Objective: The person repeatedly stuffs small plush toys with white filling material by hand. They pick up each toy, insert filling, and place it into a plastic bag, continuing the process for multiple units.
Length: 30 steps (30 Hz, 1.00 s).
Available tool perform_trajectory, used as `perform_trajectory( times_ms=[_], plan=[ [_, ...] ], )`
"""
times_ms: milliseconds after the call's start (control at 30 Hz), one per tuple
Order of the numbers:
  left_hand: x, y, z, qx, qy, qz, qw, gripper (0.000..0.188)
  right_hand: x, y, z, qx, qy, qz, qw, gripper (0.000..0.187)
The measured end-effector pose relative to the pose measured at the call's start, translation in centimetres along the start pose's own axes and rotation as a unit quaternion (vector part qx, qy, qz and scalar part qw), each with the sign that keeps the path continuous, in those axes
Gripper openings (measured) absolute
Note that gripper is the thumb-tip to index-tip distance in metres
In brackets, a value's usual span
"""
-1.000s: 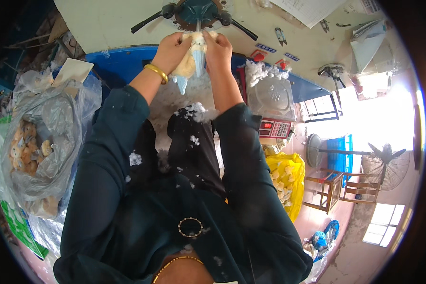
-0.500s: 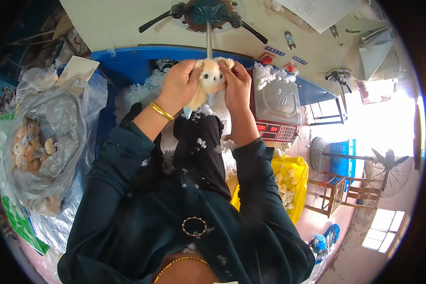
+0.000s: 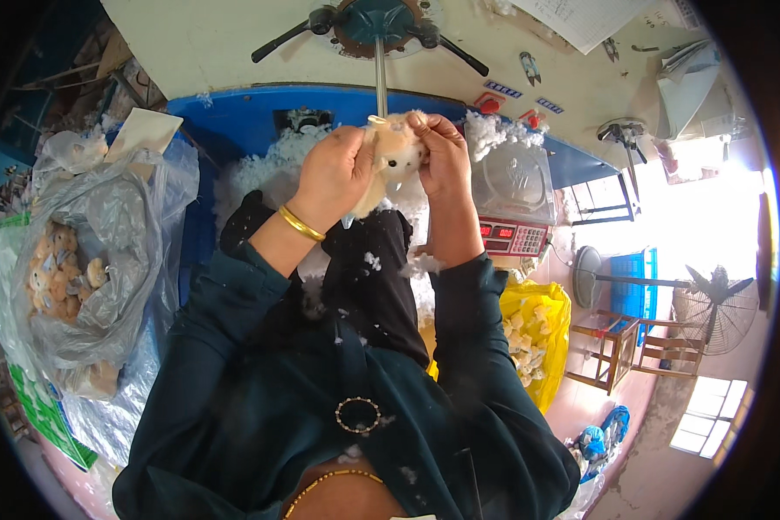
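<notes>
A small cream and tan plush toy (image 3: 396,156) with dark eyes is held up between my two hands, in front of a thin metal tube (image 3: 380,82) that juts from the machine. My left hand (image 3: 333,172) grips its side, thumb pressed along the plush. Fingers of my right hand (image 3: 445,154) pinch the opposite upper edge of its head. A bit of pale blue shows at the toy's lower end, beside my left hand. White stuffing fluff (image 3: 282,160) lies in the blue trough below and clings to my dark trousers.
A clear plastic bag (image 3: 139,225) of tan plush toys (image 3: 54,273) stands at the left. To the right are a scale (image 3: 513,237) with a red display and a yellow bag (image 3: 537,325) of plush pieces. Black handles (image 3: 459,59) flank the tube; a fan (image 3: 712,310) stands farther right.
The toy has turned in my hands, its face tilting to the right so one eye shows most plainly. My right hand has shifted slightly right.
</notes>
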State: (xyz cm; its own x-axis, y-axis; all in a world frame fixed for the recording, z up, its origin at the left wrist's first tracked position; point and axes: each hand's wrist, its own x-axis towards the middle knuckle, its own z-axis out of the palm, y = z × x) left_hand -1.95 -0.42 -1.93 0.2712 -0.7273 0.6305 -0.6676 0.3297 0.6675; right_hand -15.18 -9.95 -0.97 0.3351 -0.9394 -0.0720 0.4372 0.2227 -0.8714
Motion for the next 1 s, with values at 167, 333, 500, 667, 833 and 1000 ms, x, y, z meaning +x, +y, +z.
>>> perform_trajectory(
  times_ms=[167,333,500,667,833,1000],
  plan=[
    [0.9,-3.9,-0.8,0.022,-0.017,-0.023,0.999,0.007,-3.5,1.3,3.0,-0.073,0.001,-0.100,0.992,0.014],
    [1.3,-3.5,-2.1,0.021,-0.009,0.011,1.000,0.007,-4.3,1.9,3.5,0.018,0.024,-0.084,0.996,0.014],
    [-0.3,0.1,-1.3,0.019,-0.012,0.013,1.000,0.007,-0.3,1.1,-0.8,0.054,-0.017,-0.001,0.998,0.007],
    [1.5,-1.2,-1.5,0.059,-0.010,-0.026,0.998,0.011,-0.5,-0.6,2.2,0.033,-0.015,-0.024,0.999,0.009],
    [1.3,-2.2,-2.0,0.040,-0.002,-0.007,0.999,0.007,-2.4,0.6,2.4,-0.001,-0.011,-0.081,0.997,0.010],
    [-0.3,-0.5,-2.0,0.049,0.011,0.005,0.999,0.005,-2.5,1.3,1.4,0.037,-0.012,-0.091,0.995,0.009]
  ],
)
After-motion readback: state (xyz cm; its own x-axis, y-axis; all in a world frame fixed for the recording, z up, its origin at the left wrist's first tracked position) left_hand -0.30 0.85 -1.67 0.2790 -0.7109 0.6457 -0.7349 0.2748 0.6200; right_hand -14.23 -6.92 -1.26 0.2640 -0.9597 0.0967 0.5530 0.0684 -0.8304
